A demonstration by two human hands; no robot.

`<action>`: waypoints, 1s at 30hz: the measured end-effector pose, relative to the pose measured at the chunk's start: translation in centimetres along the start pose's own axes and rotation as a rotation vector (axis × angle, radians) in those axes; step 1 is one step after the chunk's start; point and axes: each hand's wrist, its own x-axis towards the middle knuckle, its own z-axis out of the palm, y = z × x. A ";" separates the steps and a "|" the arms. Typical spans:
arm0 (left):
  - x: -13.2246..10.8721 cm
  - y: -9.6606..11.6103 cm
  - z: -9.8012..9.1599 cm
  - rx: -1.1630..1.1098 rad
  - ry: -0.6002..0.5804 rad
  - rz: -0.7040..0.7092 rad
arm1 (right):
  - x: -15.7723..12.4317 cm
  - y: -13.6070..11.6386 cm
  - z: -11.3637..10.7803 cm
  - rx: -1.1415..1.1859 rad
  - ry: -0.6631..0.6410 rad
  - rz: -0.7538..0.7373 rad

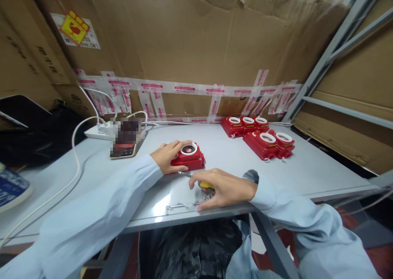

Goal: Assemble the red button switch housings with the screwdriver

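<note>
My left hand point(172, 156) is closed around the left side of a red box point(196, 163) with a white ring and a dark round centre on top. The box sits on the table in front of me. My right hand point(227, 187) holds a screwdriver point(207, 185) with a yellow handle, its metal shaft pointing left below the box. The fingers partly hide the handle. Under my right hand, close to the table's front edge, lie thin bent metal pieces point(181, 205); my thumb is beside them, and I cannot tell whether it touches them.
Several similar red boxes point(266, 144) stand in two groups at the back right of the table point(319, 170). A phone point(124, 139) leans near a white power strip point(97, 131) at the left, with white cables point(75, 144). Cardboard point(196, 37) walls the back; a metal frame point(325, 57) rises at right.
</note>
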 end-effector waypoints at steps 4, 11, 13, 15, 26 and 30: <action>0.0 0.1 -0.1 -0.017 -0.016 0.000 | -0.3 -0.1 -1.8 0.420 0.253 0.080; 0.0 0.0 0.1 -0.020 0.004 0.021 | 0.3 2.9 -6.1 1.142 0.773 0.432; 0.0 0.0 0.2 -0.015 0.011 0.011 | 0.6 3.6 -6.5 1.289 0.860 0.521; 0.0 0.0 0.2 -0.014 0.012 0.003 | 0.7 3.9 -6.6 1.431 0.891 0.532; 0.0 -0.1 0.3 -0.051 0.034 0.015 | 0.3 2.6 -6.7 1.563 0.888 0.403; 0.0 0.0 0.2 -0.049 0.025 0.014 | 0.2 2.8 -6.5 1.391 0.869 0.354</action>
